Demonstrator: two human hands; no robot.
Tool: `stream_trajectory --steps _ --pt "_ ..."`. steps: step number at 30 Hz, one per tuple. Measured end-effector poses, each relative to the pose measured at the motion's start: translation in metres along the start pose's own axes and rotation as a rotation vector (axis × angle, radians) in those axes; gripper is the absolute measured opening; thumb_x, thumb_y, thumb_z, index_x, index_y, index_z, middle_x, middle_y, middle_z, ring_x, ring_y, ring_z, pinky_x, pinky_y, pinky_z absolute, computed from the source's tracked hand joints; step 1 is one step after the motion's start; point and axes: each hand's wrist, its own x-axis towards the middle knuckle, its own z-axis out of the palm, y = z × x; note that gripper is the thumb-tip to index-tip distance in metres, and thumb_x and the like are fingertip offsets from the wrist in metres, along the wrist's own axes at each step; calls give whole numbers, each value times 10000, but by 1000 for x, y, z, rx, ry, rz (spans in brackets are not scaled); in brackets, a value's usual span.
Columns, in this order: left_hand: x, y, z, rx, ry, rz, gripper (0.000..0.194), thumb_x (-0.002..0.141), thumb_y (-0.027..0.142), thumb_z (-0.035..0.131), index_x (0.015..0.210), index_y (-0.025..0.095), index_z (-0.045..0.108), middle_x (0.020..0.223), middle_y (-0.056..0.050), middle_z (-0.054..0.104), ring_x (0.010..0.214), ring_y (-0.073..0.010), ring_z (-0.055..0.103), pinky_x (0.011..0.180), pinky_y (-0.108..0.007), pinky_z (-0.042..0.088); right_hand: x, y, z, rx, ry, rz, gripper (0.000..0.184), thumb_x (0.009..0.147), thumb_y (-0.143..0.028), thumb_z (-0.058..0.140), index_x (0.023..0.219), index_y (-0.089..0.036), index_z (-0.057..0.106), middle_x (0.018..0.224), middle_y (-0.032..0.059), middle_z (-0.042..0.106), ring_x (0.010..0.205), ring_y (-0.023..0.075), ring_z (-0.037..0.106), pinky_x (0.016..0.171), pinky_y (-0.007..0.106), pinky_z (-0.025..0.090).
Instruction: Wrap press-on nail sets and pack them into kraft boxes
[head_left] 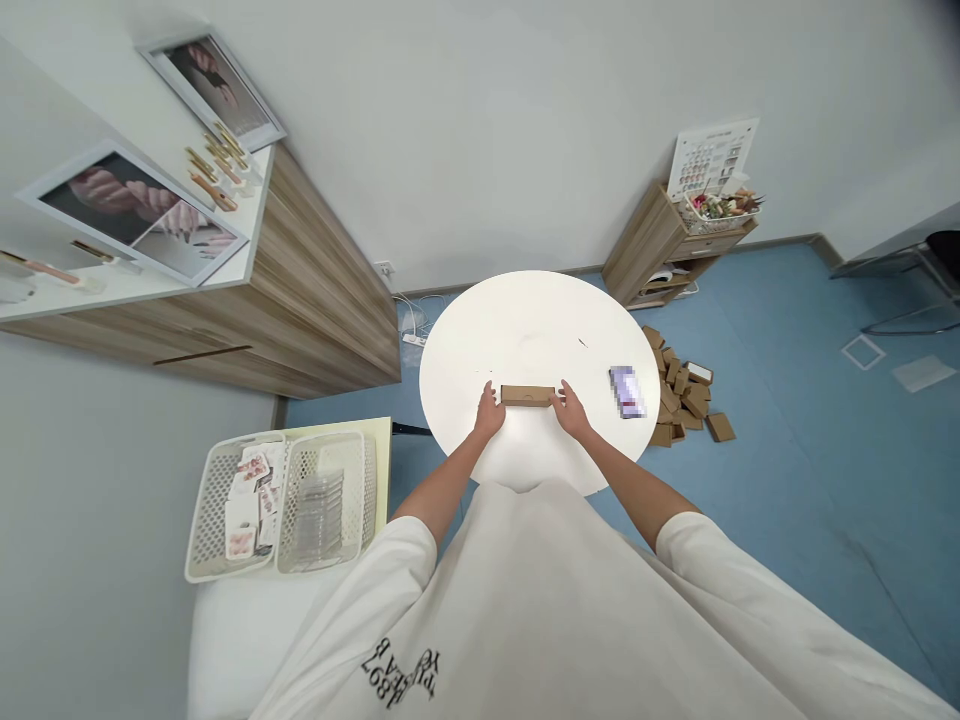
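Note:
A small brown cardboard box (527, 396) lies lengthwise across the white round table (525, 320), close to its middle. My left hand (490, 413) is at the left end of the box, thumb on its near corner and fingers pointing up along the side. At the opposite end, my right hand (572, 411) touches the box the same way. Between them the two hands hold the box by its ends. Its lid side looks closed, and the inside is hidden.
A blurred purple item (627, 391) lies on the table's right. Brown boxes (679, 395) are heaped on the floor beyond. White baskets (234, 510) with cards and clear cases stand at lower left. A wooden cabinet (322, 290) and a small cabinet (660, 240) line the wall.

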Motion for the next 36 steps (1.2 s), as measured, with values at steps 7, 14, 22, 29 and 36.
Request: stream_trajectory --steps 7,14,22,29,36 --pt "-12 -14 1 -174 -89 31 857 790 90 549 1575 225 235 1459 -149 510 1291 -254 550 995 -376 483 -19 -11 6 135 13 74 697 937 -603 455 1524 -231 413 1433 112 552 1241 268 567 1069 404 434" --pt "-44 -64 4 -179 -160 -63 848 748 70 533 1549 200 291 1425 -159 523 1289 -253 551 1053 -400 452 -48 28 31 109 -36 151 697 924 -553 499 1526 -216 401 1434 130 553 1248 265 579 1060 396 446" --pt "-38 -76 3 -158 -141 -140 829 761 92 569 1540 219 317 1582 -152 376 1394 -272 463 1097 -407 434 -56 33 36 43 -21 223 708 896 -477 562 1519 -170 426 1565 157 418 1322 286 533 1113 419 411" --pt "-37 -49 6 -233 -178 -122 801 824 214 666 1535 225 297 1525 -169 465 1314 -256 554 1002 -379 506 -61 6 25 224 -132 191 774 854 -487 649 1539 -211 418 1506 132 507 1317 298 555 1071 437 476" --pt "-40 -24 14 -209 -171 -28 785 806 147 628 1519 251 317 1545 -140 448 1354 -258 513 1031 -395 481 -60 10 -1 234 -121 96 760 864 -477 642 1548 -253 400 1519 89 498 1332 288 537 1090 438 461"
